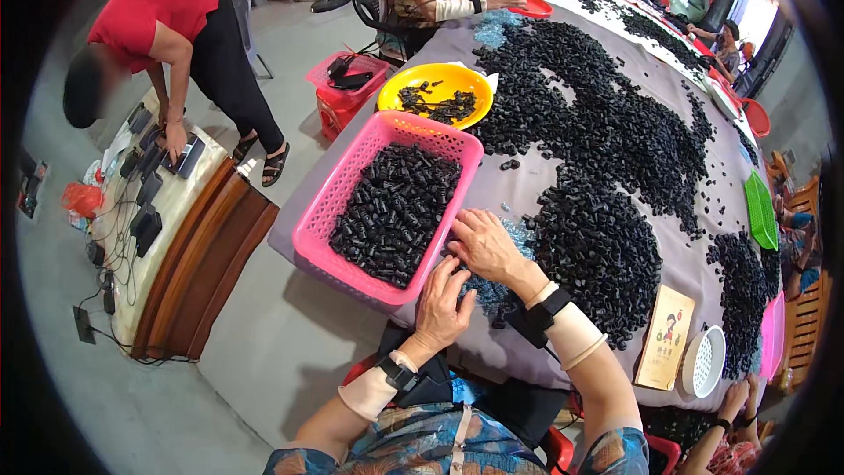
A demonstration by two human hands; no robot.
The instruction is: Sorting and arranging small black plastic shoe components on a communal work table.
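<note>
Close together, left hand (442, 303) and right hand (482, 244) over small parts (492, 292), grips unclear

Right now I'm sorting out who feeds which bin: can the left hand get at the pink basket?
Probably yes: the left hand rests right beside the pink basket, whose open top has nothing over it.

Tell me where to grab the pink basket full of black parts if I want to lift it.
Grip the pink basket by its two long rims with both hands, one from each side. It is long, open-topped and heaped with black parts, so a one-sided hold would probably tip it. The left hand is already near its closest corner.
</note>
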